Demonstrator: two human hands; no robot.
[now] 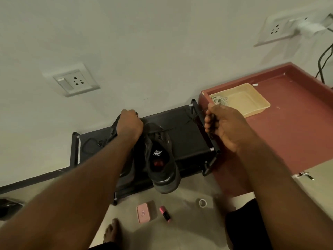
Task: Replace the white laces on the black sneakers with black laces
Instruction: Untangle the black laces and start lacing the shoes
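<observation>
A person works at a black rack (187, 139) against a wall. A black sneaker (161, 159) rests on it, heel hanging over the front edge. The right hand (223, 127), fingers curled tight, pinches a black lace (180, 126) drawn taut from the sneaker's eyelets. The left hand (128, 123) curls its fingers over the far end of a second sneaker (114, 129), mostly hidden beneath the forearm. White laces (219, 100) lie coiled in a beige tray (259, 98) on the red table (288, 132) beside the rack.
</observation>
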